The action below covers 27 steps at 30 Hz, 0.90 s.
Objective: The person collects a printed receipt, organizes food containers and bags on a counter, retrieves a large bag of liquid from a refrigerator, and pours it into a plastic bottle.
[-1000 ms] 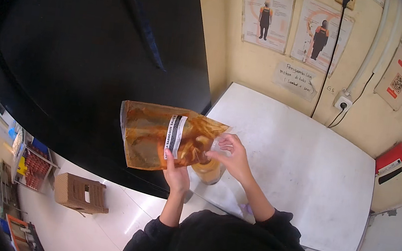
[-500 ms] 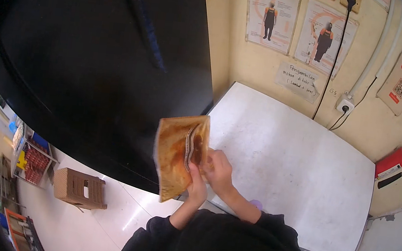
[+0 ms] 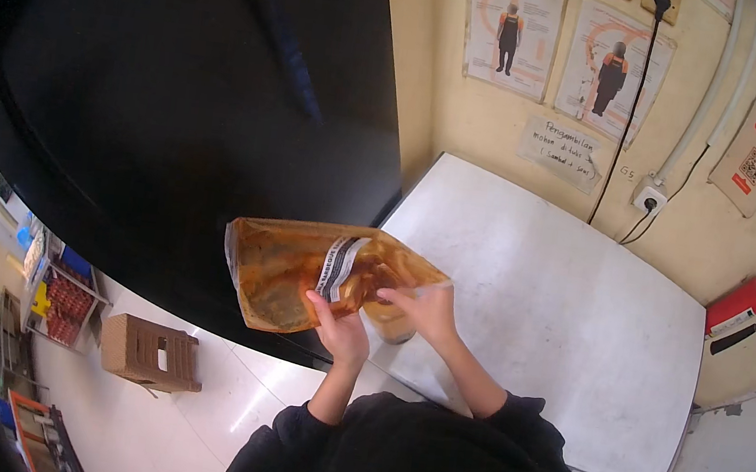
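Note:
A clear plastic sauce pouch (image 3: 276,271), smeared inside with orange-brown sauce and carrying a black-and-white label strip, lies tilted sideways between my hands. My left hand (image 3: 343,336) grips its lower edge, with the thumb across the front. At the pouch's right end, my right hand (image 3: 432,315) pinches the film, thumb in front and the other fingers mostly hidden behind it. Darker sauce gathers near the right thumb. Just below the pouch, a see-through container (image 3: 394,328) with brownish contents stands at the table's near left corner, its top covered by the pouch.
The white table (image 3: 564,322) stretches to the right. A large glossy black surface (image 3: 177,120) fills the left. Behind are a wall with posters (image 3: 510,37), power cables (image 3: 628,125) and a red fire extinguisher (image 3: 738,305). A brown stool (image 3: 150,355) stands on the floor.
The pouch has turned from upright to nearly sideways, its far end swinging left. My right hand has moved slightly right and the container now shows below. The small purple thing is no longer visible.

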Each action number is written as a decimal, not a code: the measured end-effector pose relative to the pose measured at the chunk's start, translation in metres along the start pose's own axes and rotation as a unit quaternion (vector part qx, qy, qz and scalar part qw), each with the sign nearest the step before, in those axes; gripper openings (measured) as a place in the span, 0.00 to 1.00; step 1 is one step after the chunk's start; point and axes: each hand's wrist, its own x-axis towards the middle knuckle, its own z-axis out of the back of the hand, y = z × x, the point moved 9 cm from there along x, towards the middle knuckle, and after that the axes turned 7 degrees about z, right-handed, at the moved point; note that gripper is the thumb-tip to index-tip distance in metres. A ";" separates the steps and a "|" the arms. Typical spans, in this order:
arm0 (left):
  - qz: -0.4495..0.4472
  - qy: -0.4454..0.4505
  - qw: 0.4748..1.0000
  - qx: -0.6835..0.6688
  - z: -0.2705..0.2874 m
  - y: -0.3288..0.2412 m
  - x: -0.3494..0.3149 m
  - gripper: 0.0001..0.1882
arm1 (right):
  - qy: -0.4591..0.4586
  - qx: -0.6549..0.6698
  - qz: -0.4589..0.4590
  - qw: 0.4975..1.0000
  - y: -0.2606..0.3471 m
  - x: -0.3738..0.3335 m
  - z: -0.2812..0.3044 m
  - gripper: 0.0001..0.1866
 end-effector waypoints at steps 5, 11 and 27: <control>-0.021 -0.002 1.000 0.002 0.004 -0.002 0.001 0.25 | 0.037 0.052 -0.078 0.995 -0.020 0.005 -0.008 0.20; -0.036 -0.027 0.990 0.135 0.004 0.000 -0.005 0.25 | -0.036 -0.095 -0.034 0.994 -0.036 -0.007 -0.003 0.20; 0.076 0.094 0.971 0.204 -0.021 0.022 -0.018 0.27 | 0.044 -0.171 0.157 0.972 0.085 -0.021 -0.012 0.19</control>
